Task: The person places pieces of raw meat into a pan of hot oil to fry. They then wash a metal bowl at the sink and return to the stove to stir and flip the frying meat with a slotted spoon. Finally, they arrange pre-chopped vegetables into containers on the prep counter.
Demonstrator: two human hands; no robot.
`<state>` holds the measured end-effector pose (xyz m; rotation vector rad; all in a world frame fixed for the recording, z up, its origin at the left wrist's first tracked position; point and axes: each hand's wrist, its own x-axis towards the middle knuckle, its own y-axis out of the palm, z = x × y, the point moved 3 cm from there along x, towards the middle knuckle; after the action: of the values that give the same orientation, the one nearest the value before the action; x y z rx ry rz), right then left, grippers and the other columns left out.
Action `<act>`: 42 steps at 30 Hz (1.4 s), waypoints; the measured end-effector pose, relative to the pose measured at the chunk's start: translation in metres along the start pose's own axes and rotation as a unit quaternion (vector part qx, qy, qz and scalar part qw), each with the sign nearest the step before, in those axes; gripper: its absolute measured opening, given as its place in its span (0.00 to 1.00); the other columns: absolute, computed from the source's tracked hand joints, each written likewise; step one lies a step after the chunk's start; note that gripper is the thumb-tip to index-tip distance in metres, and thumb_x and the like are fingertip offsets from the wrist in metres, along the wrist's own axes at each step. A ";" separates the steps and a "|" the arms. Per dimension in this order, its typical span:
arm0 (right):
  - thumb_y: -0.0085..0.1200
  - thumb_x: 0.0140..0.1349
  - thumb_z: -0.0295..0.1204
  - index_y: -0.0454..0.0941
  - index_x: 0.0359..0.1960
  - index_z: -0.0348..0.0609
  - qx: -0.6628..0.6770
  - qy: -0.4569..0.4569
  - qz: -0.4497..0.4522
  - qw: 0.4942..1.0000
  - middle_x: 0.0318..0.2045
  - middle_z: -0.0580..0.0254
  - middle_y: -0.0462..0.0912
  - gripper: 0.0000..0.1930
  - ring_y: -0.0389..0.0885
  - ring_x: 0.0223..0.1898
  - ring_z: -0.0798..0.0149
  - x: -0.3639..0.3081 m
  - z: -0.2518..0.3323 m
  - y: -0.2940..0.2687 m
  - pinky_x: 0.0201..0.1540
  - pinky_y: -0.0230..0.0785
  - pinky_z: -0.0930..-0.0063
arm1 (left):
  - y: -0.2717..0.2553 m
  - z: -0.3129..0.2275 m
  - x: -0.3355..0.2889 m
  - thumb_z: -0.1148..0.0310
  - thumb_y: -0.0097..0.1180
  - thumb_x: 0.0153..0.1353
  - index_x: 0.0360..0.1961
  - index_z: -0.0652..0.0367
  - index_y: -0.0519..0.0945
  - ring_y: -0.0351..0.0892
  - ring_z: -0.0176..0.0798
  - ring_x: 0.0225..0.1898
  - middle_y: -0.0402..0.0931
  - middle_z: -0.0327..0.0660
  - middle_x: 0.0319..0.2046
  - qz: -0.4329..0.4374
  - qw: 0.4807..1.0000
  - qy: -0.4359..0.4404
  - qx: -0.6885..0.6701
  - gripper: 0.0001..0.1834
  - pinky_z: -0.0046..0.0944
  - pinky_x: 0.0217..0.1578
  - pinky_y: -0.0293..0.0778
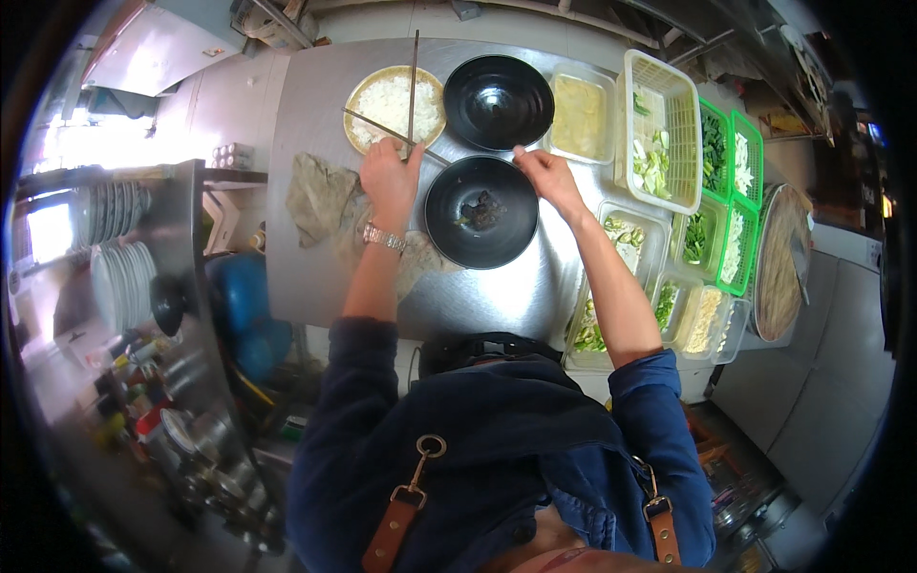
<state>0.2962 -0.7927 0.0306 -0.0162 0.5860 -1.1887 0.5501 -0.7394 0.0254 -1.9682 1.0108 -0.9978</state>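
My left hand (389,181) is closed at the near edge of a yellowish bowl of white rice (380,99). Two long, dark chopsticks (413,81) cross between its thumb and fingers, one pointing away and the other slanting over the rice. To the right, my right hand (549,179) pinches the rim of a near black bowl (449,215), which has a small heap of dark food (484,210) at its bottom. Just beyond stands another black bowl (475,86), with only a shiny reflection visible inside. How the right fingertips sit around the rim is partly hidden.
A crumpled cloth (323,201) lies left on the steel table (306,277). Along the right are a tub of yellowish contents (580,115), a white basket (659,91), green baskets (746,234) and several containers of cut vegetables. A round wooden board (780,258) stands farther right.
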 end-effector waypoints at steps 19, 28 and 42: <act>0.46 0.64 0.40 0.74 0.30 0.36 0.014 0.090 0.084 0.992 0.17 0.63 0.74 0.17 0.71 0.15 0.73 -0.054 -0.040 0.009 0.19 0.65 0.80 | -0.107 0.002 0.030 0.61 0.48 0.63 0.36 0.63 0.76 0.72 0.30 0.20 0.76 0.39 0.20 0.130 0.949 -0.098 -0.269 0.14 0.32 0.22 0.65; 0.49 0.61 0.35 0.70 0.50 0.37 -0.175 -0.087 -0.170 0.966 0.35 0.53 0.72 0.19 0.76 0.31 0.65 -0.090 0.009 0.006 0.34 0.70 0.70 | -0.080 -0.052 -0.025 0.66 0.48 0.64 0.35 0.61 0.73 0.73 0.25 0.21 0.78 0.37 0.22 0.266 0.796 -0.125 -0.530 0.09 0.23 0.20 0.63; 0.42 0.65 0.33 0.67 0.47 0.33 0.288 0.085 -0.146 0.942 0.27 0.58 0.76 0.15 0.77 0.26 0.66 -0.050 -0.033 -0.010 0.25 0.72 0.73 | -0.002 -0.047 -0.033 0.66 0.58 0.57 0.31 0.65 0.75 0.75 0.28 0.18 0.77 0.40 0.20 0.298 0.880 -0.120 -0.351 0.12 0.25 0.19 0.70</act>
<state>0.2611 -0.7436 0.0267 0.5183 0.3722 -1.6285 0.4979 -0.7211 0.0385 -2.0126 1.8510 -0.0190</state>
